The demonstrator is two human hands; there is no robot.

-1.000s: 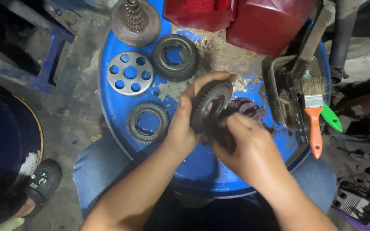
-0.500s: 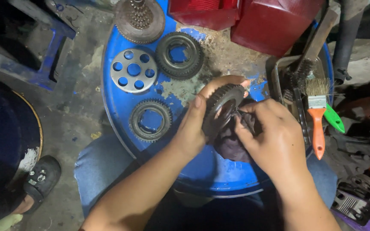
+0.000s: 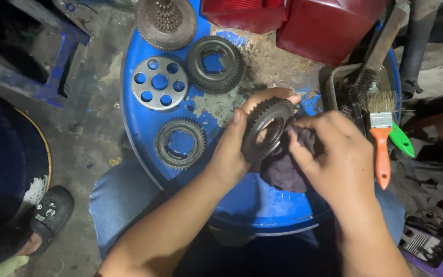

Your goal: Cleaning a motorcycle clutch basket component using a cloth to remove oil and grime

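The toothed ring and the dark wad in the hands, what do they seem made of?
The toothed ring, held in the left hand, looks like dark, dull metal: crisp cut teeth, greasy sheen. The dark wad under the right hand looks like soft cloth: it folds and bunches.

On the drum top (image 3: 144,128) before you: toothed ring (image 3: 180,143) left of your left hand (image 3: 230,154); perforated disc (image 3: 159,82) behind it; second ring (image 3: 215,63) right of the disc; gear cluster (image 3: 166,21) at the far edge. Your hands hold a gear (image 3: 265,128) above the drum; your right hand (image 3: 342,154) has a rag (image 3: 283,169) against it. Tray (image 3: 334,84) and brushes (image 3: 381,138) lie to your right.
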